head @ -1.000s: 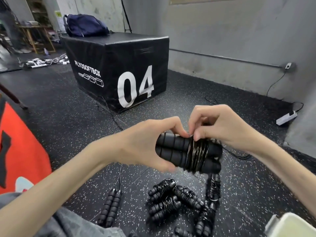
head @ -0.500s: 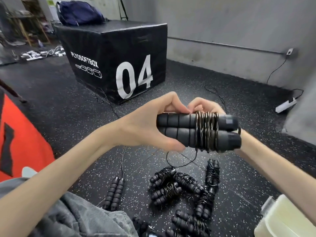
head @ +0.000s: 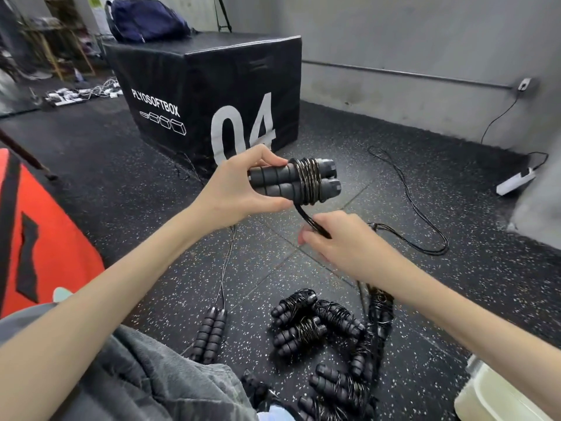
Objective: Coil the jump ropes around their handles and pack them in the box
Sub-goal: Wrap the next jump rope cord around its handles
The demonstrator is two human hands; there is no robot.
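Observation:
My left hand (head: 239, 189) grips a pair of black foam handles (head: 274, 182) held side by side, with several turns of black rope (head: 309, 182) wound round their right half. Below them my right hand (head: 340, 241) holds the free strand of that rope, which runs down from the coil into the hand. The loose rest of the rope (head: 422, 214) trails over the floor to the right. Several coiled jump ropes (head: 306, 326) lie in a heap on the floor below my hands. An uncoiled pair of handles (head: 212, 335) lies to their left. A pale plastic box (head: 491, 393) shows at the bottom right corner.
A black plyo box (head: 194, 95) marked 04 stands ahead with a blue bag (head: 145, 19) on top. A red pad (head: 45, 232) is at the left. A white power strip (head: 516, 180) and cable lie by the grey wall at right. My grey-trousered knee (head: 136, 381) fills the lower left.
My right hand came from behind the handles down to below them, pulling the rope strand with it. The handles rose slightly and the view tilted.

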